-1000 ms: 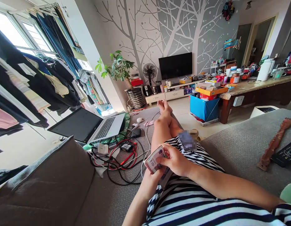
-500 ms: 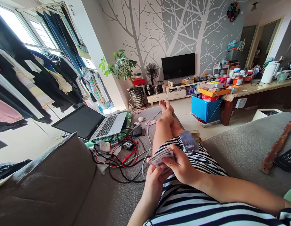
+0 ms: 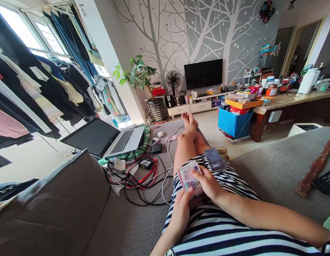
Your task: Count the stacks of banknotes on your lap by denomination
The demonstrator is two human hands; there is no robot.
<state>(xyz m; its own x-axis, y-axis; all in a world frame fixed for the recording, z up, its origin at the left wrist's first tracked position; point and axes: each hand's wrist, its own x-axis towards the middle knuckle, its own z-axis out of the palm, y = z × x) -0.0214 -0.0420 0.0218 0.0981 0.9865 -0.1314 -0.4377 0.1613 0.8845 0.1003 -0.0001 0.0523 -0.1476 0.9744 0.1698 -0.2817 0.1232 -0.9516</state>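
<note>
The left hand (image 3: 181, 210) and right hand (image 3: 211, 185) together grasp the stack of banknotes (image 3: 186, 175) above the striped garment (image 3: 215, 229); it should prove light, flexible and prone to fanning, so opposite edges suit a gentle, even pinch.

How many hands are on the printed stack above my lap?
2: the left hand at the near edge of the printed stack, the right hand at its right side. Both hands show, though some fingers are hidden.
</note>
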